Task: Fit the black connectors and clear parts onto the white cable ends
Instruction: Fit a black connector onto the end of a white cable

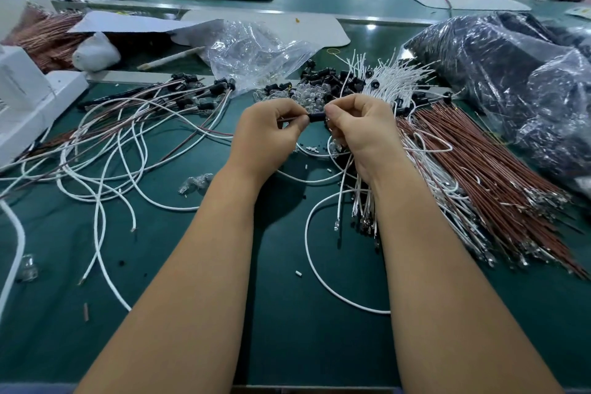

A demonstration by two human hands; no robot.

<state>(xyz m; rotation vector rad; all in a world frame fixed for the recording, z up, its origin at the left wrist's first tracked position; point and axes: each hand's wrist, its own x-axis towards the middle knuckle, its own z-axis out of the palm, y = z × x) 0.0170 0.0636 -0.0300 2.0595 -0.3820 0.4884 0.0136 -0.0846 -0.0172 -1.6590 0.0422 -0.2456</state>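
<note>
Fingers of both hands curled in a pinch around one small part, held above the green mat point(287, 329). Left hand point(268, 134) pinches a thin wire end between thumb and forefinger; right hand point(358, 125) grips a short black cylindrical connector point(317, 117), matte, sitting right between the two sets of fingertips. Cannot tell whether the wire is seated inside the connector. Which wire colour is in the pinch is unclear too, it looks dark reddish.

Just behind the hands: loose pile of black connectors point(323, 78) mixed with a heap of clear parts point(297, 94), glassy, rounded, bulb-like. Crinkled clear plastic bag point(252, 48) lies open behind that pile.

Right of the hands: dense bundle of straight white cables point(399, 73), ends fanned upward, beside a thick sheaf of brown wires point(479, 176) with metallic tips. Glossy dark plastic bags point(511, 73) at far right.

Left side: tangled loops of white and brown leads point(128, 137), several carrying black connectors at their far ends. White box point(28, 99) at the left edge. Small white sleeve bits point(311, 149) scattered on the mat below the hands.
</note>
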